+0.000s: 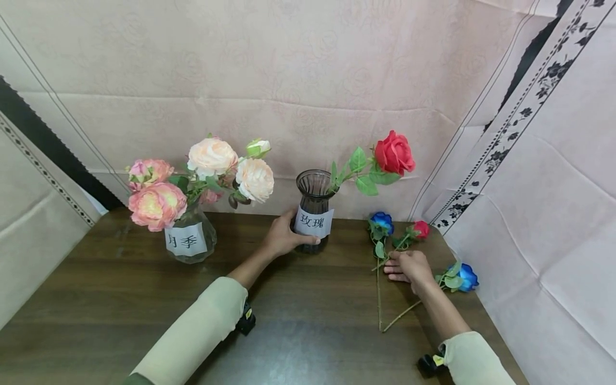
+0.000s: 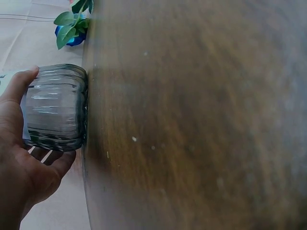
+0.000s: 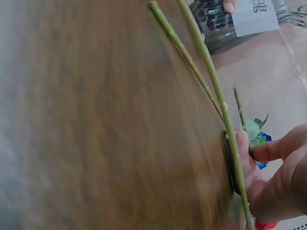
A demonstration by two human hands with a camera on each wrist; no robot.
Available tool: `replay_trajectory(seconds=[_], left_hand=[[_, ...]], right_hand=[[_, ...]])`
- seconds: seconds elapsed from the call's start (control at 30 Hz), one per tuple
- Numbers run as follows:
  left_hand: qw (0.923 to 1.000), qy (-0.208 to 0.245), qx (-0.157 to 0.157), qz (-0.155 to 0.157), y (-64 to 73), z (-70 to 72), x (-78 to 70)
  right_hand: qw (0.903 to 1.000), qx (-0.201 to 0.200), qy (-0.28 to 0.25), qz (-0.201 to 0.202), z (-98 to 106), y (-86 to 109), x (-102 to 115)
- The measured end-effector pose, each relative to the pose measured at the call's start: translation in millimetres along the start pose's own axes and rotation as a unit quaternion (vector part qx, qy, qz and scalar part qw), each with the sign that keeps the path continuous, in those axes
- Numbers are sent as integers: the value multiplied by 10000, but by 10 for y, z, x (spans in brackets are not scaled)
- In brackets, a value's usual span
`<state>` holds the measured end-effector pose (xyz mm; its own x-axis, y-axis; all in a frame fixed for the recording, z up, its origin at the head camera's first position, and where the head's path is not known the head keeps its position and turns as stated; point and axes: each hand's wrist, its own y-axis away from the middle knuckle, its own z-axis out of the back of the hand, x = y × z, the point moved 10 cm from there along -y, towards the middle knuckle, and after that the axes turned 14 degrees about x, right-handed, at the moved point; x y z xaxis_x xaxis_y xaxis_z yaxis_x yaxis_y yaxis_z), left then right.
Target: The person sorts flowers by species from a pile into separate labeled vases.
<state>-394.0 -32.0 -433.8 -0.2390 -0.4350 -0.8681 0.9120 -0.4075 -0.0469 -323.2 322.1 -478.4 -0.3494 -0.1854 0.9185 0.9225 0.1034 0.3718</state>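
Observation:
My left hand (image 1: 284, 235) grips the dark ribbed glass vase (image 1: 315, 187) around its lower body, with the thumb across its white label (image 1: 314, 222). The vase stands upright and holds one red rose (image 1: 394, 153) leaning right. In the left wrist view, the fingers wrap the vase's base (image 2: 55, 108). At the right, my right hand (image 1: 411, 267) is low over the table among loose flowers. It pinches the thin stem (image 3: 240, 108) of a small red rose (image 1: 421, 230) between thumb and fingers. Two blue roses (image 1: 382, 222) (image 1: 466, 277) lie around that hand, their long stems meeting in front.
A clear round glass vase (image 1: 207, 240) with a white label stands on the left, full of pink and cream flowers (image 1: 212, 156). Pale cloth (image 1: 289, 53) hangs behind and beside the brown wooden table (image 1: 308, 321).

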Motion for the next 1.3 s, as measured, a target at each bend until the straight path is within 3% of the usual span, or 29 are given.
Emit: replay_trajectory(seconds=[0.3,0.6,0.83,1.1,1.3], left_hand=[[10000,40,18,-29,3,-8,5],[9999,88,29,-46,1,-5,-1],[9999,95,31,-25,-5,-8,13],[9999,111,28,-87,-6,-13,-8],[9998,162,35,-79,-1,-11,-1]], right_hand=[[9949,-174,-861,492,-52,55,64],[9796,-553,-1707,906,-45,146,153],[9573,-764,-2464,1308,12,173,259],[9307,-850,-3047,1839,32,203,465],[9172,-892,-3249,2126,15,195,667]])
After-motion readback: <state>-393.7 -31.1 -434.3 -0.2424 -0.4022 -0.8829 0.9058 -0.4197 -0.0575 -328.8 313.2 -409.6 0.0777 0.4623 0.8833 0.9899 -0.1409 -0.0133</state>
